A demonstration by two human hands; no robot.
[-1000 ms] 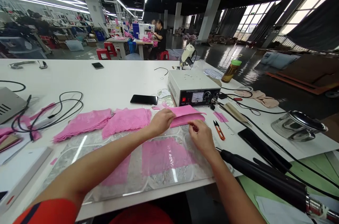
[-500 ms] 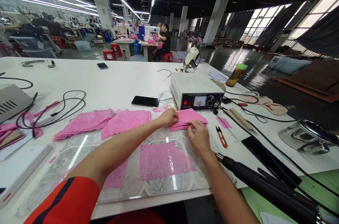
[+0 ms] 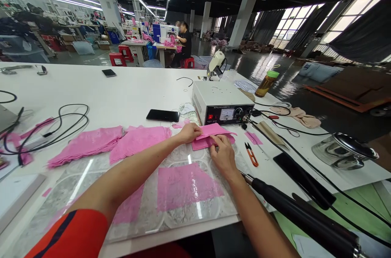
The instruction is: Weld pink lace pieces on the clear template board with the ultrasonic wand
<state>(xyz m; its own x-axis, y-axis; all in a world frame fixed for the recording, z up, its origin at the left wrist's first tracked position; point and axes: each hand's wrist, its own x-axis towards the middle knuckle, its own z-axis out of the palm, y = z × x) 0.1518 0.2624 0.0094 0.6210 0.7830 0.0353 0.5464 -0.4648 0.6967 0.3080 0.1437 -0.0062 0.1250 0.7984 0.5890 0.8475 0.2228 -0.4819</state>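
A small stack of pink fabric pieces (image 3: 215,131) lies on the white table (image 3: 131,91) in front of a white control box (image 3: 222,108). My left hand (image 3: 189,132) rests on the stack's left edge with its fingers curled over the top pieces. My right hand (image 3: 222,153) pinches at the stack's near edge. Under my forearms lies a clear plastic sheet (image 3: 91,176) with a pink fabric piece (image 3: 186,182) beneath it. Two more piles of pink fabric (image 3: 88,144) (image 3: 139,141) lie to the left.
Small orange snips (image 3: 252,156) lie right of my hands. A black tool handle (image 3: 305,219) with cable runs along the near right edge. A black phone (image 3: 163,115), black cables (image 3: 58,127), a steel lid (image 3: 343,151) and a bottle (image 3: 266,83) are about. A person sits at a far table (image 3: 184,44).
My hands stayed on the pink stack; the right hand shifted a little left along its near edge and the top pieces lifted slightly. The camera moved slightly.
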